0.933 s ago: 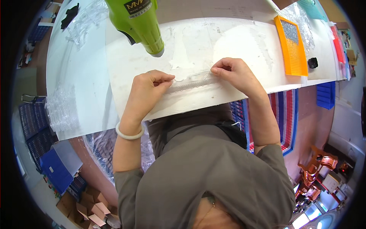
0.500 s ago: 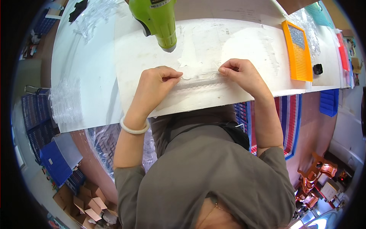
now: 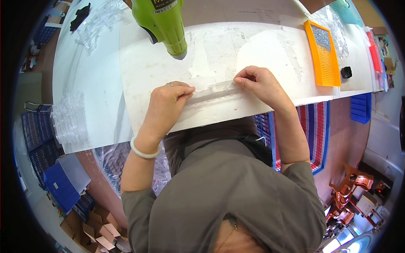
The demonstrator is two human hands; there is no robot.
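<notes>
A clear plastic strip (image 3: 217,89) with a toothed lower edge stretches between my two hands, low over the white table board. My left hand (image 3: 168,97) pinches its left end between thumb and fingers, and a pale bangle circles that wrist. At the other end, the fingertips of my right hand (image 3: 257,83) are closed on the strip. Beyond my hands, a green power tool (image 3: 162,27) with a tapered grey tip points down toward the board; its top is cut off by the picture edge.
An orange tray (image 3: 322,57) of small metal pieces lies at the right, beside a small black object (image 3: 346,72). Clear plastic strips are piled at the left (image 3: 71,118) and far left. Below the table's right side stands a blue bin (image 3: 361,108); cardboard boxes (image 3: 95,230) are at lower left.
The whole view has shifted slightly, moving the tool and tray leftward in the picture. Both hands keep their pinch on the strip, which now shows more plainly between them.
</notes>
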